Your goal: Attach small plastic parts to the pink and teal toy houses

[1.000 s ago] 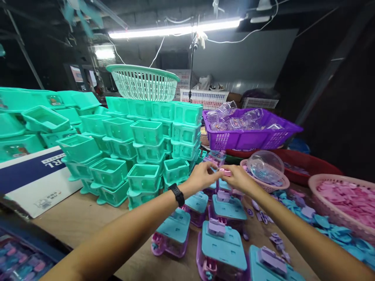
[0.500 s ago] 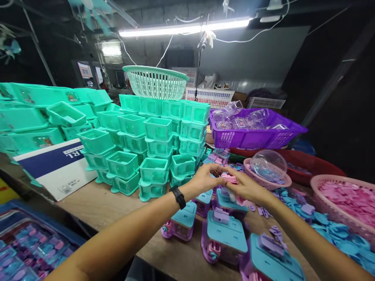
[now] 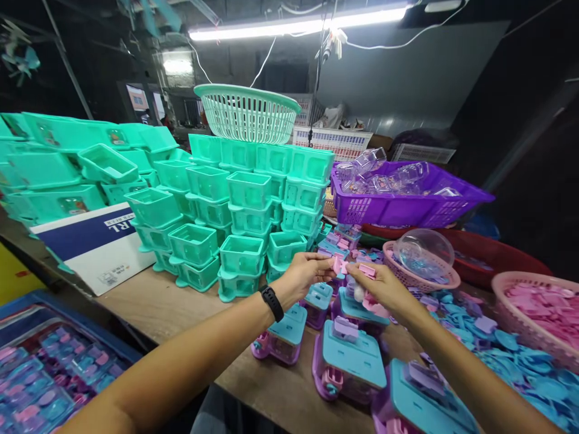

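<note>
My left hand (image 3: pixel 304 275), with a black band on the wrist, pinches a small pink plastic piece (image 3: pixel 338 264) between thumb and fingers. My right hand (image 3: pixel 380 289) is close beside it, gripping another small pink piece (image 3: pixel 367 270) at the fingertips, with more pink pieces and something white tucked in the palm. Both hands hover above several toy boxes with blue lids and purple bases (image 3: pixel 348 364) standing on the wooden table (image 3: pixel 163 304).
Stacks of teal plastic tubs (image 3: pixel 246 211) with a teal basket (image 3: pixel 248 112) on top fill the left. A purple crate (image 3: pixel 407 208) of clear shells, a small pink basket (image 3: pixel 420 278), a pink tray (image 3: pixel 538 313) and loose blue and purple parts (image 3: pixel 488 337) lie right.
My hands were pressed together on one pink piece; now they have drawn slightly apart, each with a pink piece. The view has shifted left and down.
</note>
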A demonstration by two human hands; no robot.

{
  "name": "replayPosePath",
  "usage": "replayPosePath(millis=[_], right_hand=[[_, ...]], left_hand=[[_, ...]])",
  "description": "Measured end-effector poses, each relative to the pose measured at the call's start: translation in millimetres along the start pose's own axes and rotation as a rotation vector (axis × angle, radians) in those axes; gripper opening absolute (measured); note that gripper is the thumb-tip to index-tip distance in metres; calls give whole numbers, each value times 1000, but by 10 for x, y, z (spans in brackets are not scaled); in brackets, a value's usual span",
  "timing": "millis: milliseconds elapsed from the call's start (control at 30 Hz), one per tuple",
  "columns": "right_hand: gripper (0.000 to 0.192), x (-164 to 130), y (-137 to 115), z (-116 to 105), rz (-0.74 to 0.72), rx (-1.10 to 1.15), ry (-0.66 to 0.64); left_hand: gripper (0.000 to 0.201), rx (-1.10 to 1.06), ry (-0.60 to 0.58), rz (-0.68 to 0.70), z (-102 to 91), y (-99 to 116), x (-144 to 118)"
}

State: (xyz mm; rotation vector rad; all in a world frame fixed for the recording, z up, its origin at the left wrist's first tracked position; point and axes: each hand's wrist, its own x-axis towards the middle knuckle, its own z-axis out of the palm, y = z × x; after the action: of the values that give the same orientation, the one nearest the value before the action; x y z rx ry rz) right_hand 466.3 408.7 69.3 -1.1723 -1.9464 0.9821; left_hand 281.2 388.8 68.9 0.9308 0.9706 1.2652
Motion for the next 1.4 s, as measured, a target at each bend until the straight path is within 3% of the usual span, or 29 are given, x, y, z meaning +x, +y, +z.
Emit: replayPosePath(millis=[133,233,333,400,533,767,933,1067,1133,1200,1233,1300,1400], right_hand=[[51,95,-7,25,-103,-223,-27],[36,207,-80,26,-209,-623,-125],[26,290,-198,125,-192,-1018,-230],[24,319,-273,217,-157,-1151,-284],[23,358,-367,310,-175,-1211,-332],[20,377,-372,349,-268,-1214,-394],[24,299,-310,413,-271,-1177,-330],[23,250,-204,256,-263,-1125,-260],[29,183,-152,155,-270,-1050,-186],[34,63,-137,96,-297,-971,-98],[37,-14,-150,89,-317,-953,-54],[45,-182,-222,121,-354,-999,17],[53,-406,-390,233,-338,-1131,71]], left_hand=[[1,263,38,101,-44,25,-134],[18,542,48,256,-173,52,-258],[41,1171,-178,467,-303,35,-356],[52,1542,-325,545,-351,3,-384],[50,1737,-382,528,-362,-54,-354],[44,1751,-359,523,-340,-108,-339],[40,1794,-401,574,-359,-107,-391],[42,1761,-406,586,-365,-42,-415],[36,1595,-286,588,-323,-13,-445],[22,1272,-121,556,-241,1,-493],[27,1083,-82,517,-191,2,-523],[41,757,-128,414,-95,-8,-586],[30,481,-223,282,-5,-27,-681]])
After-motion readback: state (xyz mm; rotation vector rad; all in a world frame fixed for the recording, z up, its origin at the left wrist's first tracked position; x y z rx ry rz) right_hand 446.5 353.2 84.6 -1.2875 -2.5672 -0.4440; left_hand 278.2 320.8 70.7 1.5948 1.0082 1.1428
